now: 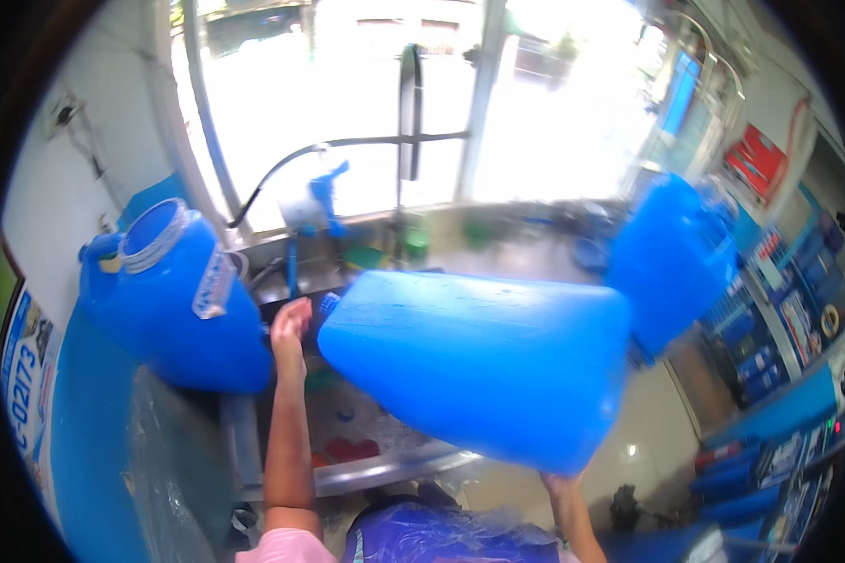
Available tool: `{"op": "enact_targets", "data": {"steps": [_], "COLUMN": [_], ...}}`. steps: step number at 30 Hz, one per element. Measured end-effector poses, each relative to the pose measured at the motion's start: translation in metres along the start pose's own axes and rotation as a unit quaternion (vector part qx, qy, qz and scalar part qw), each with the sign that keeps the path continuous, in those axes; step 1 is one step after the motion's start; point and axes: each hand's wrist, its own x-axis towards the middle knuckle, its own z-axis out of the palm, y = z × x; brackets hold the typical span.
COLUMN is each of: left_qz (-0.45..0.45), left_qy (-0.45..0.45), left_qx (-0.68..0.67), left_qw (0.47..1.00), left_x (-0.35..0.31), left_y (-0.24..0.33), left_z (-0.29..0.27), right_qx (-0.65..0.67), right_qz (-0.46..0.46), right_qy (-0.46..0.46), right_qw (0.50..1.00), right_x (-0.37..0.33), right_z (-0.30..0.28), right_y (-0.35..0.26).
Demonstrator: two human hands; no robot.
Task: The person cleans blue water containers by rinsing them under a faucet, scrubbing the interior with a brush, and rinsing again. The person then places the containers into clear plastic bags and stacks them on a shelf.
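A large blue plastic jug lies sideways in the air above a metal sink. Its broad base points right, and its narrower end is on the left. My right hand holds it from below at the base end; the fingers are mostly hidden behind the jug. Beside the narrower end, my left hand is raised with its fingers extended and seems apart from the jug. A small blue ribbed piece shows between that hand and the jug.
A wide-mouthed blue drum stands left of the sink. Another blue jug stands at the right. A black hose arches before the bright window. Red items lie in the sink. Shelves line the right side.
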Motion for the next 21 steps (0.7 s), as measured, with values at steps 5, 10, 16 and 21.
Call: {"op": "enact_targets", "data": {"steps": [5,10,16,21], "left_qz": [-0.507,-0.298,0.069,0.031], "left_qy": [-0.455,-0.275,-0.184,-0.153], "left_qx": [-0.349,-0.241,-0.247,-0.395], "left_qw": [0.643,0.882,0.949,0.905], "left_x": [-0.093,-0.138,-0.107,-0.084], "left_y": [-0.163,-0.195,-0.136,-0.078], "left_z": [0.054,0.114,0.134,0.181], "right_qx": [-0.005,-0.181,-0.249,-0.234], "right_qz": [0.039,0.037,0.018,0.037], "right_qy": [0.044,0.021,0.071,0.015], "right_qw": [0.998,0.982,0.966,0.971], "right_x": [-0.039,-0.041,-0.027,-0.019], "right_z": [-0.034,0.046,0.157,0.133], "right_y": [-0.074,-0.109,-0.125,-0.185]}}
